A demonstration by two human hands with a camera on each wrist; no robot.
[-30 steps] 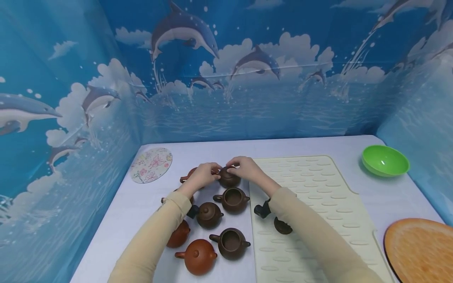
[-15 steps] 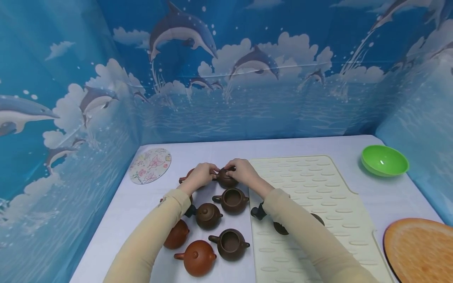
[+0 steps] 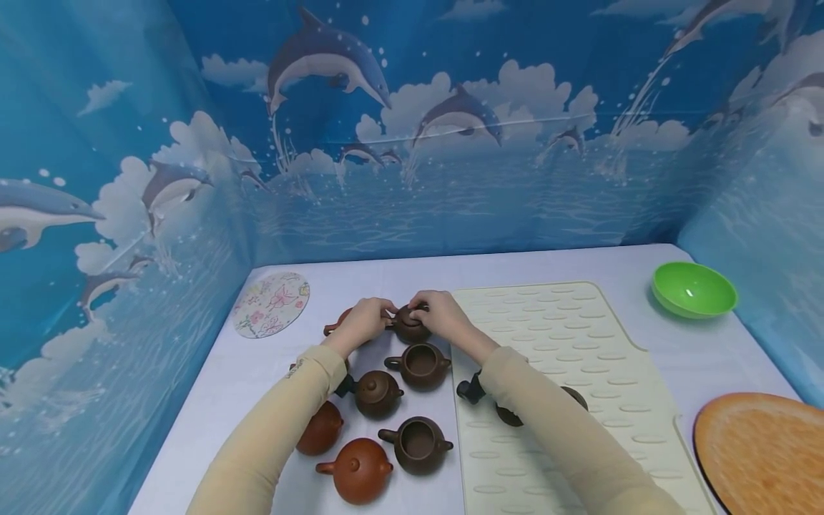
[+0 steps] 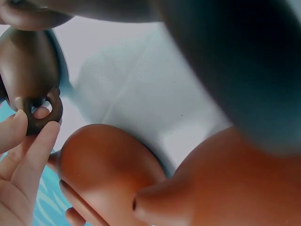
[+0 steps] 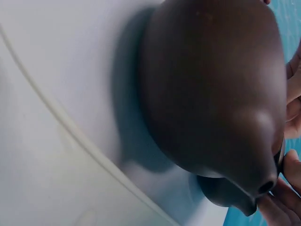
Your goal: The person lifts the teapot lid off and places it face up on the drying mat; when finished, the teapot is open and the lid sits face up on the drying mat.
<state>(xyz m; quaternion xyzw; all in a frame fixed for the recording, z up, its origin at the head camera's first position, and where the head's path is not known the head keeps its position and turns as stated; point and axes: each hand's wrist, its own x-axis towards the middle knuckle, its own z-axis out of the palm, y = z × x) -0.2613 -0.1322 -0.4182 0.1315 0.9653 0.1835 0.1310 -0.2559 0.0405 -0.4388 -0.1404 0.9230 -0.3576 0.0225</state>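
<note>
At the back of the cluster sits a small dark brown teapot point(image 3: 410, 330). My left hand point(image 3: 365, 322) pinches its loop handle point(image 4: 55, 109) between thumb and finger, clearest in the left wrist view. From the other side my right hand point(image 3: 444, 315) grips the lid at its top with thumb and fingers; the lid sits on the pot or very close above it, I cannot tell which. Just in front stands a lidless dark teapot point(image 3: 421, 366), its bulk filling much of the right wrist view. A reddish teapot point(image 4: 106, 165) is partly hidden beside my left hand.
Nearer stand a lidded brown teapot point(image 3: 376, 393), another lidless one point(image 3: 417, 445) and reddish teapots point(image 3: 357, 472). Dark lids point(image 3: 508, 416) lie on the cream mat point(image 3: 618, 379), partly under my right forearm. A green bowl point(image 3: 695, 290) and a round orange-brown board point(image 3: 766, 450) are at right.
Both hands have shifted slightly left with the dark teapot's lid and handle still gripped. The right forearm has moved a little, showing another dark lid on the mat.
</note>
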